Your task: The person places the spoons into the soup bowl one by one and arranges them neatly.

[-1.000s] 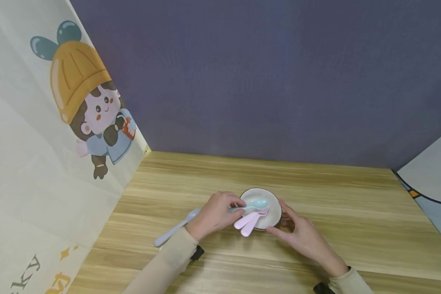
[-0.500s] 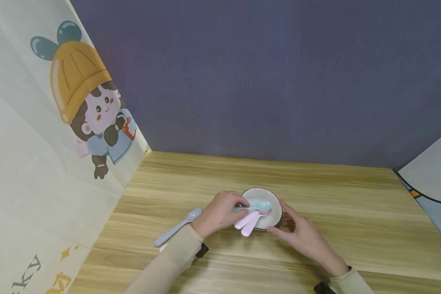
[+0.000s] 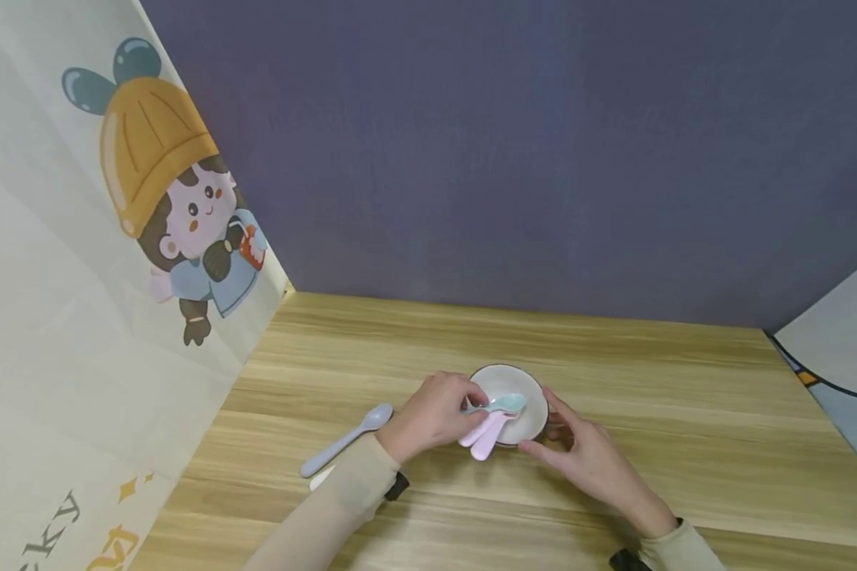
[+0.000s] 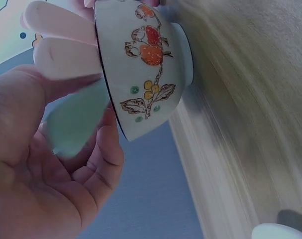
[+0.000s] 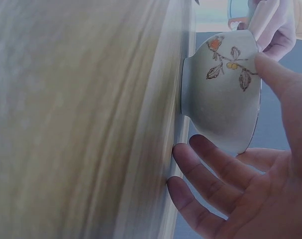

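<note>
A white bowl [image 3: 532, 422] with a dark rim and a fruit pattern outside [image 4: 151, 55] stands upright on the table. Two pink-handled pieces of cutlery [image 3: 489, 441] lean in it, handles out over the near left rim. My left hand [image 3: 432, 412] pinches the handle of a mint spoon [image 3: 512, 402] at the bowl's left side, the spoon's head lying over the pink pieces inside. In the left wrist view the mint handle [image 4: 73, 122] sits between thumb and fingers. At the bowl's right, my right hand [image 3: 586, 460] holds it by thumb and index finger, other fingers [image 5: 205, 174] spread below.
Left of the bowl lies a lavender spoon [image 3: 346, 441] on the wooden table [image 3: 650, 412]. Beside it a white rounded end [image 3: 322, 478] peeks from under the left sleeve. A dark panel [image 3: 514, 159] closes the back, and a pale printed panel [image 3: 43, 317] the left.
My left hand has shifted slightly right with the mint spoon, whose head now rests lower over the pink pieces. More of the lavender spoon and white end shows. My right hand stays at the bowl.
</note>
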Action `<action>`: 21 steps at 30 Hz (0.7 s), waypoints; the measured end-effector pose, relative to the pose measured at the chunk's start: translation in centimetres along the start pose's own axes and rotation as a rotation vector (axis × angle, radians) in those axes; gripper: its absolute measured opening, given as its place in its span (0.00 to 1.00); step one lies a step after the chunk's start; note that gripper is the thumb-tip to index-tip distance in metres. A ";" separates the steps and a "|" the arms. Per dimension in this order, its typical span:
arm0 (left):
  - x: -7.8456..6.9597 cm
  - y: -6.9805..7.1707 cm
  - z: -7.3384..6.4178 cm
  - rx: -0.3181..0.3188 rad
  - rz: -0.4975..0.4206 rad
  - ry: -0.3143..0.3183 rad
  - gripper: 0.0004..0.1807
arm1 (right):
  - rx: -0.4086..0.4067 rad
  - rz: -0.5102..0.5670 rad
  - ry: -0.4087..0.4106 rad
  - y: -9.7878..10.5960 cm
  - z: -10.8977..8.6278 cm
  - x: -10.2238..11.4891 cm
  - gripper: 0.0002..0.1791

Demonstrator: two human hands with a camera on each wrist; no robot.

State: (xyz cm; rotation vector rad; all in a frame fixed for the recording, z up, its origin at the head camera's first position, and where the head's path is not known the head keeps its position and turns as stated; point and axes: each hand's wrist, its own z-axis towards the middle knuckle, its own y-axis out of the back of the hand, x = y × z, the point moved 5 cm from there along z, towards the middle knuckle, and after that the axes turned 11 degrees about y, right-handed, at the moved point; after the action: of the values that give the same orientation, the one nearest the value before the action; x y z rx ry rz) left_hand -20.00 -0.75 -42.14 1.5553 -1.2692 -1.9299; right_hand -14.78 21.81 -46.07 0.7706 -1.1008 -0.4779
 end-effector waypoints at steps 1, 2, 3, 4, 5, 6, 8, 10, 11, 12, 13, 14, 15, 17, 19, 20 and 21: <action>0.0 0.0 0.0 0.002 0.002 -0.002 0.08 | 0.000 0.000 -0.001 0.0 0.0 0.0 0.54; 0.0 -0.1 0.0 0.003 0.005 -0.004 0.08 | -0.001 0.000 -0.002 0.0 0.0 0.0 0.54; -0.1 -0.1 0.0 0.006 0.003 -0.007 0.08 | 0.000 0.000 -0.003 0.0 0.0 0.0 0.54; -0.1 -0.1 0.0 0.008 -0.002 -0.008 0.08 | 0.001 -0.002 -0.003 0.0 0.0 0.0 0.54; -0.1 -0.1 0.0 0.010 -0.003 -0.012 0.09 | 0.002 -0.004 -0.002 0.1 0.0 0.0 0.54; -0.2 -0.1 -0.1 0.013 -0.006 -0.014 0.09 | 0.003 -0.006 -0.002 0.1 0.0 0.0 0.54; -0.2 -0.1 -0.1 0.015 -0.008 -0.020 0.09 | 0.005 -0.009 -0.002 0.0 0.0 0.1 0.54; -0.2 -0.1 -0.2 0.016 -0.012 -0.027 0.09 | 0.006 -0.011 -0.004 0.0 0.0 0.0 0.54; -0.2 -0.1 -0.2 0.015 -0.011 -0.031 0.09 | 0.005 -0.009 -0.004 0.0 0.0 0.0 0.54; -0.2 0.0 -0.3 0.015 -0.011 -0.032 0.09 | 0.004 -0.008 -0.003 0.0 0.0 0.0 0.54; -0.2 0.0 -0.3 0.014 -0.011 -0.034 0.09 | 0.002 -0.006 -0.003 0.0 0.0 0.0 0.54; -0.2 0.0 -0.3 0.013 -0.013 -0.036 0.09 | 0.001 -0.005 -0.002 0.0 0.0 0.0 0.54; -0.2 0.0 -0.4 0.013 -0.014 -0.037 0.09 | -0.001 -0.002 -0.001 0.0 0.0 0.0 0.54; -0.2 0.1 -0.5 0.014 -0.020 -0.036 0.09 | -0.003 0.001 0.001 0.0 0.0 0.0 0.54; -0.1 0.2 -0.6 0.013 -0.031 -0.035 0.09 | -0.002 0.002 0.001 0.0 0.0 -0.1 0.54; -0.1 0.3 -0.7 0.010 -0.035 -0.036 0.09 | -0.001 -0.001 0.001 0.0 0.0 -0.1 0.54; -0.1 0.4 -0.8 0.006 -0.039 -0.037 0.09 | 0.000 0.000 0.000 0.1 0.0 -0.1 0.54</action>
State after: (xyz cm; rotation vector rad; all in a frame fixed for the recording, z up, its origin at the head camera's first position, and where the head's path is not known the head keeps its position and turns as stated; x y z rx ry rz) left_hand -19.34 -1.23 -41.74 1.5650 -1.2693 -1.9896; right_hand -14.81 21.88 -46.06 0.7711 -1.1010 -0.4779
